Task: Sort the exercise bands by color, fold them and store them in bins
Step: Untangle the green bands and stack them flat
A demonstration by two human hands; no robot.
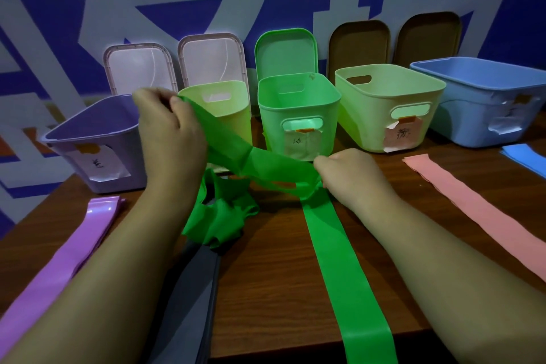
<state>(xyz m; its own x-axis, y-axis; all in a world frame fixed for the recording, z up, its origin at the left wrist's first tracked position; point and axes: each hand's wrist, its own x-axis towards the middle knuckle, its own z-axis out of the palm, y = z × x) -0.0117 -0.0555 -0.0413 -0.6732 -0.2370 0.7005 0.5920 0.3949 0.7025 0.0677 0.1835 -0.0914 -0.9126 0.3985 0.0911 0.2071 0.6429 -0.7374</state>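
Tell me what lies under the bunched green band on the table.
A dark grey band lies under the green band, running out toward the near edge of the table. Its far end is covered by the bunch, so where it stops cannot be seen.

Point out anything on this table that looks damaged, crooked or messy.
The paper label on the wide pale green plastic bin is torn and peeling, as is the one on the blue plastic bin. Part of the green elastic band lies bunched in a crumpled heap over the flat grey band.
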